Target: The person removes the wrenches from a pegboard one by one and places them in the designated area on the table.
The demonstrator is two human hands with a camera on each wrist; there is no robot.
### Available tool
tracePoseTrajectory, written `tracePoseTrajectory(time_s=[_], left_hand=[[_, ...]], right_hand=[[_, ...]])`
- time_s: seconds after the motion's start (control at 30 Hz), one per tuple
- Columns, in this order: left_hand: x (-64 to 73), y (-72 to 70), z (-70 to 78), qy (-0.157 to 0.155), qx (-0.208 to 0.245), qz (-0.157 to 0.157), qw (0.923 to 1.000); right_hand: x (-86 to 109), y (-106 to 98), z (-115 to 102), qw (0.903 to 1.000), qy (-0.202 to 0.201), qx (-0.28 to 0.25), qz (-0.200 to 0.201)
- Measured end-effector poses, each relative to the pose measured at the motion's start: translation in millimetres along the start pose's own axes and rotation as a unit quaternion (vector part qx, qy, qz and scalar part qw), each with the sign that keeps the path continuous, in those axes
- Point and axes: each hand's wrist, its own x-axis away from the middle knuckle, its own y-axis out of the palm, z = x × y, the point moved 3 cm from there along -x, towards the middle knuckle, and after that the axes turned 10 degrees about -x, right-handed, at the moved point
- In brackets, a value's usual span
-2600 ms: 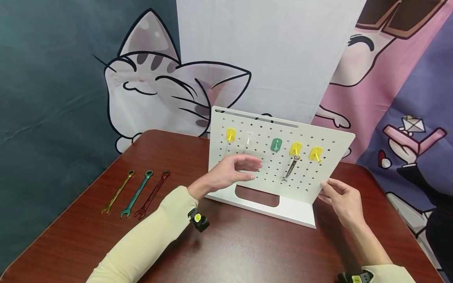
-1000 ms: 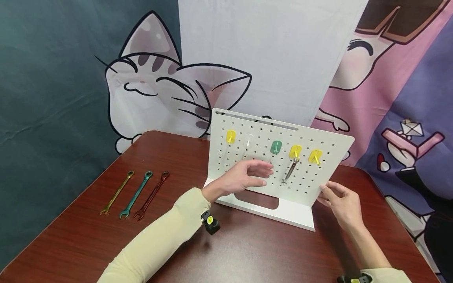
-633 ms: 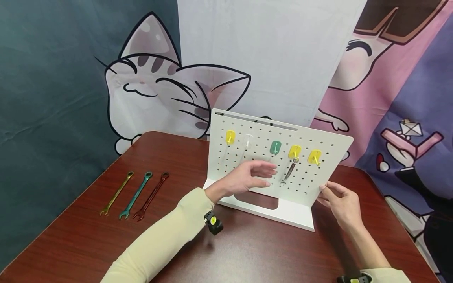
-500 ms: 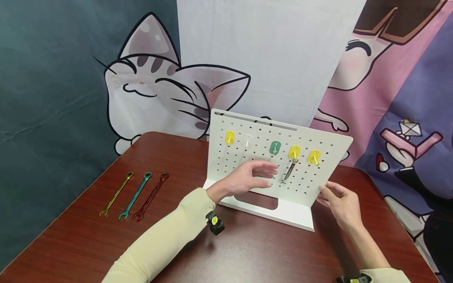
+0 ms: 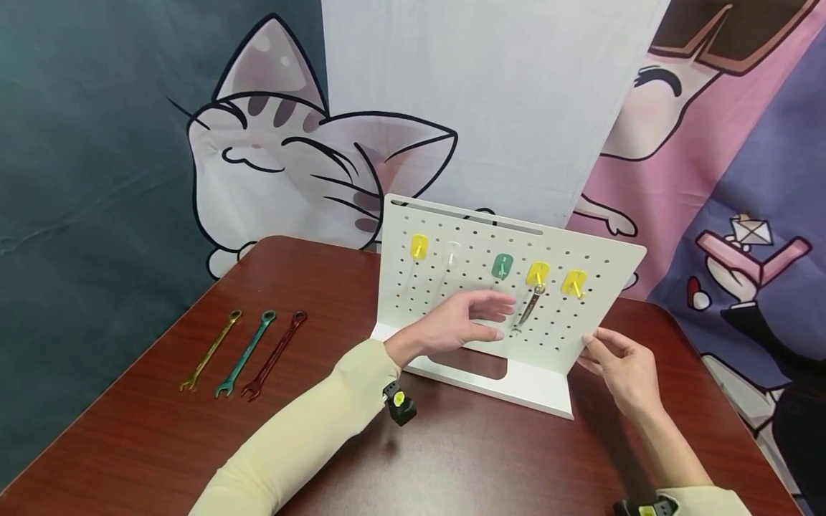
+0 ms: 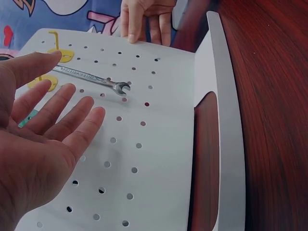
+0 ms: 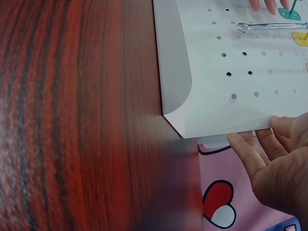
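Note:
My right hand (image 5: 626, 369) pinches the right edge of a white pegboard stand (image 5: 606, 261), thumb in front and fingers behind. A silver combination wrench (image 5: 530, 308) hangs by its ring end from a yellow hook (image 5: 538, 273). Just left of that wrench, my left hand (image 5: 461, 320) is held in front of the board with nothing in it. Its fingers are loosely bent and spread from the thumb. In the left wrist view, the fingertips lie near the wrench but a gap shows. The right wrist view shows the thumb (image 7: 284, 126) at the board's edge.
Yellow (image 5: 209, 352), teal (image 5: 247, 354) and red (image 5: 275, 355) combination wrenches lie side by side on the brown table (image 5: 413, 480), left of the board. Other hooks on the board are yellow (image 5: 419, 246), clear (image 5: 453, 252), green (image 5: 502, 266) and yellow (image 5: 574, 282).
Across the board, my left hand has moved rightward and slightly down, closer to the hanging silver wrench. The right hand stays at the board's edge.

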Motion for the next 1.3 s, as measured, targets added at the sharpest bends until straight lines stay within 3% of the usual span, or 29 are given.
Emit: tracePoseTrajectory(time_s=[0.43,0.73,1.1,1.3], left_hand=[[-8.4,5.2,0.4,0.003,-0.006,-0.007,1.0000],[-17.4,10.4,4.4,-0.010,-0.046,-0.003,0.9989],[-29.1,20.7,3.6,-0.055,-0.035,0.002,0.9979],[-30.6,24.2,3.6,-0.069,-0.039,0.020,0.9966]], right_hand=[[0.2,0.8,1.3,1.0000,0.000,-0.007,-0.007],[-1.4,0.7,-0.5,0.9999,-0.003,-0.014,-0.007],[0.6,0.6,-0.6,0.9997,-0.006,-0.025,-0.004],[1.1,-0.1,0.0,0.9995,-0.006,-0.030,-0.005]])
